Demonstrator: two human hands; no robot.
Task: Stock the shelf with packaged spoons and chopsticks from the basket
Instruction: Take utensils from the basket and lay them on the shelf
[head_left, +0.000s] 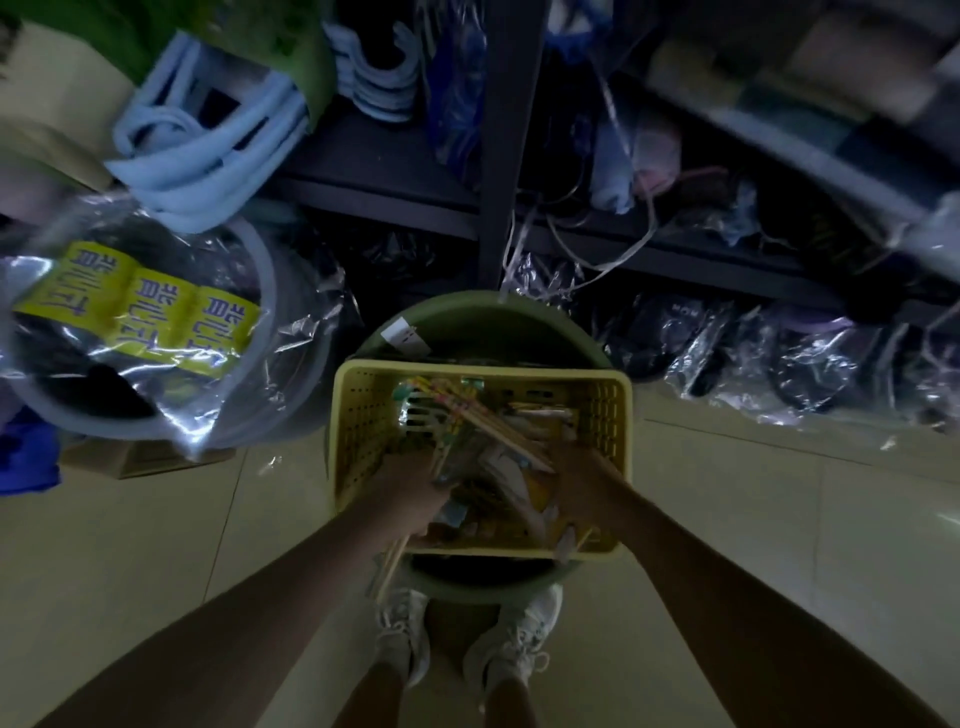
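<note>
A: Where does the stocking stand?

B: Early, by the look of it. The perforated yellow plastic basket (358, 415) sits on the rim of a round green plastic tub (457, 312) on the pale tiled floor (779, 519), and it is crowded with packets. A clear-wrapped bundle of wooden chopsticks (498, 423) lies slantwise from the basket's far left corner toward its right wall, over other pale packets that may be the spoons, though they are too blurred to be sure.

A: And the hands?

B: Both are down inside the basket. The left hand (415, 480) has its fingers curled round several loose-looking chopstick packets (390, 564) whose ends stick out over the basket's near left corner. The right hand (574, 475) is at the near end of the slanting bundle; whether it grips it cannot be told.

A: Anything on the shelf yet?

B: The dark metal shelf (395, 176) behind the tub holds blue hangers and plastic-wrapped goods; no spoons or chopsticks are recognisable there. Judging from this, nearly all the carrying and placing remains.
</note>
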